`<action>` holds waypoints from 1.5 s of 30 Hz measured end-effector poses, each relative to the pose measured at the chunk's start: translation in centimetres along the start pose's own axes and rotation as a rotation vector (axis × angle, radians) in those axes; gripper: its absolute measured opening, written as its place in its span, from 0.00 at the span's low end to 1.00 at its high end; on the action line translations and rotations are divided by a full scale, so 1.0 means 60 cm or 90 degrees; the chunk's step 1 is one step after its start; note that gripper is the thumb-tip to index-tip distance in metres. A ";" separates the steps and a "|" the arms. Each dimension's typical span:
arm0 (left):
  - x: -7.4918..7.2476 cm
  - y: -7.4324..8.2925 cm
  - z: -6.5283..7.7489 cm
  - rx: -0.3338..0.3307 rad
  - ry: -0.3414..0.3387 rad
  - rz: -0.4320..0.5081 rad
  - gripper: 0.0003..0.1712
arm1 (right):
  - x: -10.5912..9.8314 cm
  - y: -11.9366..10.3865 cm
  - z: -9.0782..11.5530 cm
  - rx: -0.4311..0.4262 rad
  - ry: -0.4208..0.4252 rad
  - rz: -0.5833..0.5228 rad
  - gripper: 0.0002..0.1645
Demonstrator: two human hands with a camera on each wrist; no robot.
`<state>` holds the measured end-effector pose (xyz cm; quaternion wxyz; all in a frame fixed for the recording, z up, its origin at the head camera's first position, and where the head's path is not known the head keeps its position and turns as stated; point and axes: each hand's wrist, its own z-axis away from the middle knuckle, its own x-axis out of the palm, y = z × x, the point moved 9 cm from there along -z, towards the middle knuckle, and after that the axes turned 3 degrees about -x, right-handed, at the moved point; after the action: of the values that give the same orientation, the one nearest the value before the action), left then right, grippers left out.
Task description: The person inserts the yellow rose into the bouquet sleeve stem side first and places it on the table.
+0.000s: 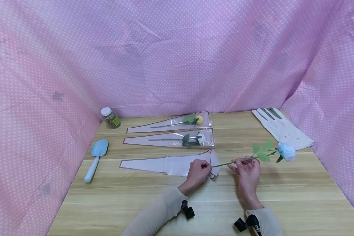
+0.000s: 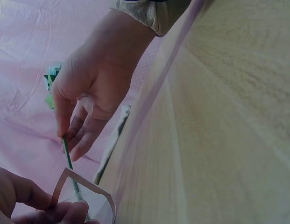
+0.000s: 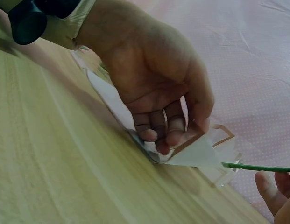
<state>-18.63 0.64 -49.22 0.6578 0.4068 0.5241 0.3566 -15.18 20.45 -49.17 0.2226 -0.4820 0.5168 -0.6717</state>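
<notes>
My left hand (image 1: pixel 199 171) pinches the rim of a clear flower sleeve (image 1: pixel 177 165) with a brown border, holding its wide mouth apart. A blue artificial rose (image 1: pixel 286 151) with green leaves is in my right hand (image 1: pixel 248 173), which pinches the stem (image 1: pixel 224 164) between thumb and fingers. The bloom points right, and the stem's lower end reaches into the sleeve mouth. In the left wrist view the stem (image 2: pixel 69 158) passes through the raised brown-edged opening (image 2: pixel 84 183). The narrow end of the sleeve lies on the table to the left.
Behind lie two filled sleeves, one with a yellow rose (image 1: pixel 199 120), one with a white rose (image 1: pixel 201 138). A blue scoop (image 1: pixel 95 160) and a jar with a white lid (image 1: pixel 110 118) stand left. White gloves (image 1: pixel 283 127) lie at the back right of the wooden table (image 1: pixel 309 196).
</notes>
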 end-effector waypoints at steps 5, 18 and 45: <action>-0.001 0.002 0.001 0.010 0.007 0.007 0.08 | 0.000 0.012 0.003 0.018 0.000 0.009 0.17; 0.002 0.004 -0.002 0.016 -0.011 0.041 0.05 | 0.006 0.025 0.004 0.022 -0.002 0.012 0.18; -0.001 0.014 -0.003 0.047 -0.026 0.049 0.05 | 0.018 0.054 0.021 0.106 -0.012 0.003 0.22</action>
<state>-18.85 0.97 -48.43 0.6386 0.4576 0.5075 0.3538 -15.17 17.77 -51.66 0.2684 -0.4666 0.4583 -0.7073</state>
